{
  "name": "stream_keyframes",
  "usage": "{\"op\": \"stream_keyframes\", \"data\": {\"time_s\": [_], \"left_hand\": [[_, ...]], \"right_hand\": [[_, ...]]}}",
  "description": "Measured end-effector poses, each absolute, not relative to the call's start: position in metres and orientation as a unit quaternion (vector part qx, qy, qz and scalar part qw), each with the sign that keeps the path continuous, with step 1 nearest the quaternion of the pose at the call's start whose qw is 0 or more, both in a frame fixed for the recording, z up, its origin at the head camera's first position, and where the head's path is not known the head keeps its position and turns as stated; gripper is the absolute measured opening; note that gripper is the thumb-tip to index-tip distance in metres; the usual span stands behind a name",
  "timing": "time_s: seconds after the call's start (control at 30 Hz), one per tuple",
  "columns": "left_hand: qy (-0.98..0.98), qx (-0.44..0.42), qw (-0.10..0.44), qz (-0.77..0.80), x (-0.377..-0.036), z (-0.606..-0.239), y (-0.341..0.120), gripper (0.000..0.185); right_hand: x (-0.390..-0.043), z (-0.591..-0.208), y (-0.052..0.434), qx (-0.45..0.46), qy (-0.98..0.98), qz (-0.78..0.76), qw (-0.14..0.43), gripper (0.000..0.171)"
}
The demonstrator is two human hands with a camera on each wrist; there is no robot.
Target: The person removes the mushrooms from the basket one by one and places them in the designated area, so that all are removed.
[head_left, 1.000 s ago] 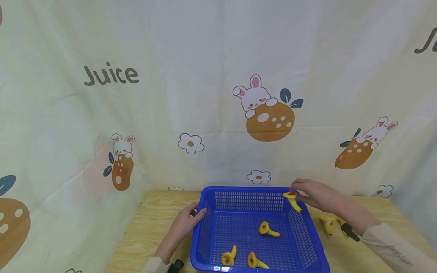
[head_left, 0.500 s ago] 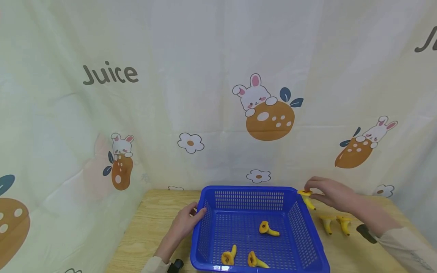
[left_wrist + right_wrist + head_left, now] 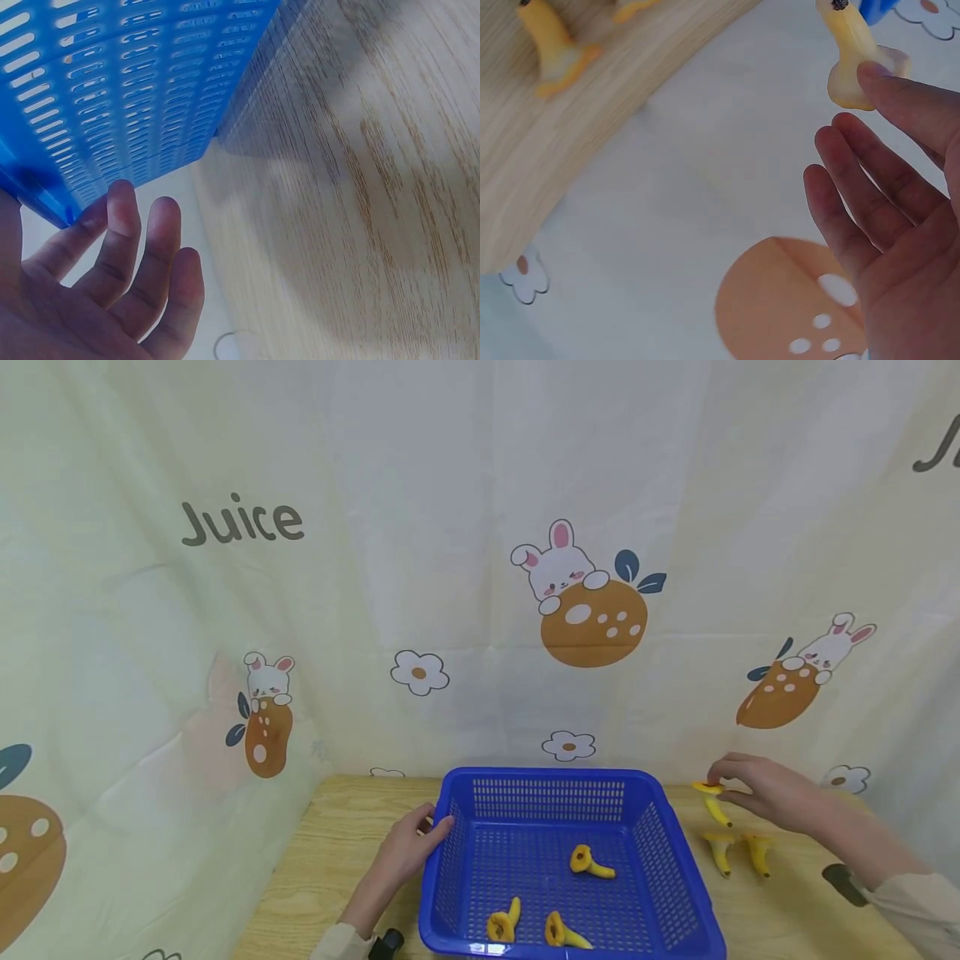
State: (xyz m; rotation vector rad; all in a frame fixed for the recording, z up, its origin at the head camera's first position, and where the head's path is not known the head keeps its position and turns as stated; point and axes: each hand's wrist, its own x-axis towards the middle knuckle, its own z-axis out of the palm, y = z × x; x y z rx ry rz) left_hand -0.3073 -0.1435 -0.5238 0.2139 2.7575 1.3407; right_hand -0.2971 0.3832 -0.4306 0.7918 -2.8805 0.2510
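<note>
Right hand (image 3: 768,791) pinching a yellow chanterelle (image 3: 717,812) by its cap, just right of a blue plastic basket (image 3: 547,772).
Thumb and fingertip hold it near the far edge of the counter (image 3: 356,818), stem slanting down; two loose chanterelles (image 3: 720,853) lie just nearer the person. So slight a pinch could slip, and the falling piece might knock that pair. Left hand (image 3: 405,847) pinches the basket's left rim; a careless tug could shift the three chanterelles (image 3: 597,868) inside.
</note>
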Motion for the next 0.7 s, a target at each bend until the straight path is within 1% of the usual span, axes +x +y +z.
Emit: {"op": "stream_keyframes", "data": {"time_s": [0.3, 0.53, 0.6, 0.7], "left_hand": [[0.896, 0.066, 0.037, 0.438, -0.307, -0.522, -0.143, 0.040], [0.896, 0.066, 0.038, 0.437, -0.307, -0.521, -0.143, 0.039], [0.896, 0.065, 0.037, 0.437, -0.307, -0.521, -0.143, 0.039], [0.897, 0.062, 0.034, 0.437, -0.306, -0.521, -0.142, 0.038]], "right_hand": [[-0.298, -0.448, 0.416, 0.244, -0.964, 0.083, 0.058, 0.016], [-0.298, -0.469, 0.447, 0.255, -0.961, 0.073, 0.084, 0.020], [-0.299, -0.473, 0.455, 0.254, -0.961, 0.073, 0.078, 0.020], [-0.300, -0.478, 0.464, 0.231, -0.969, 0.073, 0.046, 0.018]]}}
